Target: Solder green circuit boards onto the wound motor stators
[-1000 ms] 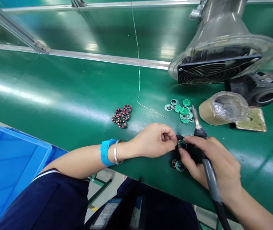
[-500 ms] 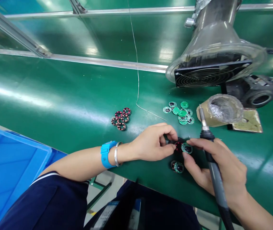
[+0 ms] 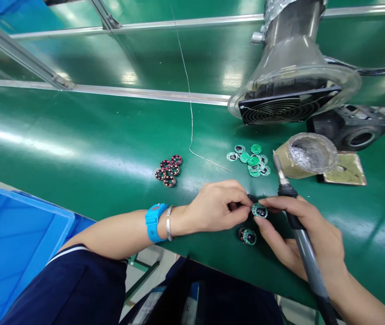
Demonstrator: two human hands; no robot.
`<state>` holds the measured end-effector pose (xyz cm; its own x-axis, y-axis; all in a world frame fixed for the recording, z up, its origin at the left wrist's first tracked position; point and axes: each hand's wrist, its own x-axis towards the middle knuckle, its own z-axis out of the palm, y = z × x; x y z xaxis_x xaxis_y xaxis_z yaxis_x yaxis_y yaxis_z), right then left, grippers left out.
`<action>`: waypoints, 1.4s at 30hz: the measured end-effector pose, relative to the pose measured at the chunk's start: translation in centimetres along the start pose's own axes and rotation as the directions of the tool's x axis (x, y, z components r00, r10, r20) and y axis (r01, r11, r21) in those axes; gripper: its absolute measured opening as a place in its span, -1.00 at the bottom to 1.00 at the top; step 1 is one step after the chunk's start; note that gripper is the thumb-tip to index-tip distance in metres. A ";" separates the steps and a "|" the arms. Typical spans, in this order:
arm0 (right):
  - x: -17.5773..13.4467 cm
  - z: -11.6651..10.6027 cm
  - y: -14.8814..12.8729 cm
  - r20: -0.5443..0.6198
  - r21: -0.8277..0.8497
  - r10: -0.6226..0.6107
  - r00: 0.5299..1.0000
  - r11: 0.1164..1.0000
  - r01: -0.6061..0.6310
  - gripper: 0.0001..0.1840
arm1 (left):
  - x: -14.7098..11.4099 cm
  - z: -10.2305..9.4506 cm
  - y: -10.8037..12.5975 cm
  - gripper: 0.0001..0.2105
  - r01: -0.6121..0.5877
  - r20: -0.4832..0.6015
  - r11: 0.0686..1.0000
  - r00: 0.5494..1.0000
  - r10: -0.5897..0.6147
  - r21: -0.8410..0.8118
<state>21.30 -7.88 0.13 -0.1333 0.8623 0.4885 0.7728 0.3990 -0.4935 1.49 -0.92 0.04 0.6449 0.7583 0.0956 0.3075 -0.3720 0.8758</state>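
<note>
One disc in hand, one stacked piece done beside it, other parts unpaired.
Near the front edge of the green surface [image 3: 128,131], the right hand [image 3: 309,237] pinches a disc [image 3: 259,211] between thumb and forefinger, also carrying a soldering iron [image 3: 303,246]; the left hand [image 3: 219,206] curls nearly closed at its rim, hold hidden. The disc-on-ring stack [image 3: 248,236] lies nearer that edge; loose rings [image 3: 169,170] and green discs [image 3: 254,160] lie farther back.
</note>
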 end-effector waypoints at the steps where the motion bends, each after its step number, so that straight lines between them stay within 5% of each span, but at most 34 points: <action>1: 0.0 0.0 0.0 -0.003 -0.008 0.002 1.000 1.000 -0.002 -0.64 | 0.0 0.0 0.0 -0.88 0.005 -0.003 1.000 1.000 -0.005 -0.009; 8: 0.5 0.2 -0.1 0.019 0.029 0.031 0.999 0.999 -0.031 -0.68 | 0.0 0.0 0.0 -0.89 0.057 -0.011 0.996 0.998 -0.058 -0.068; 13: 0.2 0.8 -0.1 0.050 0.061 0.021 0.999 0.998 -0.024 -0.61 | 0.2 -0.8 -0.6 -0.79 0.177 0.125 0.955 0.981 -0.151 -0.238; 20: 0.1 1.1 0.0 0.063 0.003 0.002 0.998 1.000 -0.002 -0.61 | 0.1 -1.6 -1.9 -0.85 -0.192 0.151 0.981 0.969 0.194 -0.034; 27: -0.1 0.4 1.0 0.144 0.008 -0.019 0.989 1.000 0.018 -0.63 | 0.1 -0.8 -1.6 -0.85 -0.336 0.196 0.888 0.938 0.286 0.315; 34: -0.1 0.3 1.0 0.144 -0.017 -0.057 0.988 0.998 0.060 -0.63 | 0.7 -1.3 -2.6 -0.95 -0.317 0.120 0.948 0.943 0.312 0.028; 37: -0.1 0.3 1.1 0.128 0.022 -0.062 0.990 0.998 0.060 -0.64 | 0.6 -2.8 -2.4 -0.96 -0.401 0.251 0.916 0.884 0.395 -0.026; 42: 0.1 0.2 0.8 0.125 0.027 -0.080 0.989 0.997 0.077 -0.69 | 0.0 -3.6 -1.3 -0.93 -0.552 0.503 0.827 0.748 0.433 0.109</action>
<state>21.82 -7.41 -0.35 -0.2717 0.8598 0.4324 0.7431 0.4729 -0.4734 -1.46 1.47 0.58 0.9676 0.1367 0.2125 -0.0253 -0.7842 0.6200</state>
